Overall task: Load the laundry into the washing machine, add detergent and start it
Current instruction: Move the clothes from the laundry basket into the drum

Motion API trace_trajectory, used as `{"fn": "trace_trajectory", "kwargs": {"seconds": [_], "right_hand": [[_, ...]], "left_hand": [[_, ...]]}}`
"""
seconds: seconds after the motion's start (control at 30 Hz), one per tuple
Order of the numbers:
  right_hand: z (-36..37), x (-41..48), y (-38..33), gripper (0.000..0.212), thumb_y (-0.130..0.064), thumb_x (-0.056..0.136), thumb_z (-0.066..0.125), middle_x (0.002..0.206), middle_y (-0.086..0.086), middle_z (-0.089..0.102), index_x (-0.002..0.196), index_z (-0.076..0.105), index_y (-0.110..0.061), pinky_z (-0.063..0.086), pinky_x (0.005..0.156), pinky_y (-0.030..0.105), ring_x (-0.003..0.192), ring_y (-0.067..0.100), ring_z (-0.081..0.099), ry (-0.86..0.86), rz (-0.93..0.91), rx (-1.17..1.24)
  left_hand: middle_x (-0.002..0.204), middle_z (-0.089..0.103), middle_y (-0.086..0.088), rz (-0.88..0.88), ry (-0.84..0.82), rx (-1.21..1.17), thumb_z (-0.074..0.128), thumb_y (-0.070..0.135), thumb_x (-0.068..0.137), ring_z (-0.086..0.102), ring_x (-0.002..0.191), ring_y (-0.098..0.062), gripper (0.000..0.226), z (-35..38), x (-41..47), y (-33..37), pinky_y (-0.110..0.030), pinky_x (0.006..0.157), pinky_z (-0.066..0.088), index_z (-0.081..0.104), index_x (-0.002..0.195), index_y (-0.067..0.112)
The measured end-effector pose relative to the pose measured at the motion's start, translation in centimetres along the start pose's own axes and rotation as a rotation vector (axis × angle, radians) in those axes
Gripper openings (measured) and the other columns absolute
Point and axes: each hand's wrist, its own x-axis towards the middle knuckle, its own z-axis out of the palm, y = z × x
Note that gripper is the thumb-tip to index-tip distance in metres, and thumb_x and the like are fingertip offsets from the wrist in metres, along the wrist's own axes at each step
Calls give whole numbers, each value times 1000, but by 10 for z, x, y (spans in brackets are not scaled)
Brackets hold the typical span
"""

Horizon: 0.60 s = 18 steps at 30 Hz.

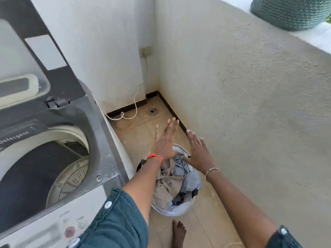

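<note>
A top-loading washing machine (100, 140) stands at the left with its lid (35, 51) raised and the drum (68, 176) exposed. On the floor to its right sits a round white laundry basket (186, 209) holding crumpled beige, light-blue and dark clothes (172, 183). My left hand (165, 140) hovers flat over the basket's far rim, fingers spread, holding nothing. Beside it, my right hand (198, 149) is also flat and empty above the basket. No detergent container is in view.
A white power cord (136, 97) runs from a wall socket (146, 51) down to the tiled floor. A floor drain (152, 111) lies in the corner. A green woven basket (290, 11) rests on the ledge at top right. My bare foot (178, 233) is near the basket.
</note>
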Motion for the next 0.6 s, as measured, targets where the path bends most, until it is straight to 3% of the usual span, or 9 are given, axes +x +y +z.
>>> {"fn": "trace_trajectory", "kwargs": {"seconds": [0.13, 0.23, 0.3, 0.37, 0.47, 0.53, 0.6], "right_hand": [[85, 4, 24, 110, -51, 80, 61, 157, 0, -5, 144, -22, -16, -2, 115, 36, 145, 17, 1, -86, -43, 49], [149, 11, 38, 116, -47, 73, 65, 155, -1, 1, 139, -26, -22, -2, 115, 37, 144, 18, 12, -163, -82, 42], [191, 16, 46, 126, -43, 55, 75, 153, 2, 23, 145, -8, -14, 4, 117, 41, 138, 19, 31, -223, -107, 36], [235, 22, 53, 138, -41, 38, 81, 145, 4, 41, 147, 2, -9, 15, 110, 40, 130, 19, 45, -266, -129, 37], [290, 30, 59, 139, -38, 31, 85, 140, 3, 49, 146, 13, -8, 23, 104, 42, 125, 17, 51, -291, -156, 47], [316, 35, 60, 131, -34, 29, 87, 138, 2, 50, 141, 24, -7, 22, 104, 40, 123, 16, 52, -291, -172, 45], [337, 40, 59, 128, -29, 34, 86, 140, 2, 48, 142, 22, -7, 14, 110, 39, 126, 15, 49, -295, -195, 31]], "left_hand": [[157, -14, 1, -63, -100, 49, 58, 35, 78, -13, 144, -16, 101, 89, -9, -21, -54, 115, -9, -19, 142, 21], [157, 13, -7, -132, -246, 98, 67, 55, 62, 19, 144, -24, 116, 155, -16, -41, -50, 112, -10, 3, 151, 16], [151, 32, -11, -182, -322, 60, 72, 57, 45, 36, 138, -25, 128, 202, -22, -56, -52, 111, -2, 13, 149, 11], [151, 32, -10, -222, -374, 30, 68, 57, 41, 34, 138, -24, 134, 247, -28, -71, -52, 111, 0, 4, 151, 13], [154, 25, -11, -244, -400, 41, 64, 65, 40, 22, 140, -23, 139, 301, -34, -89, -54, 111, -3, -2, 150, 13], [153, 25, -12, -250, -409, 50, 64, 67, 37, 21, 140, -24, 144, 327, -33, -95, -60, 111, 4, -4, 150, 13], [152, 28, -12, -276, -414, 50, 65, 66, 36, 24, 139, -27, 145, 345, -31, -100, -64, 107, 16, -7, 150, 12]]}}
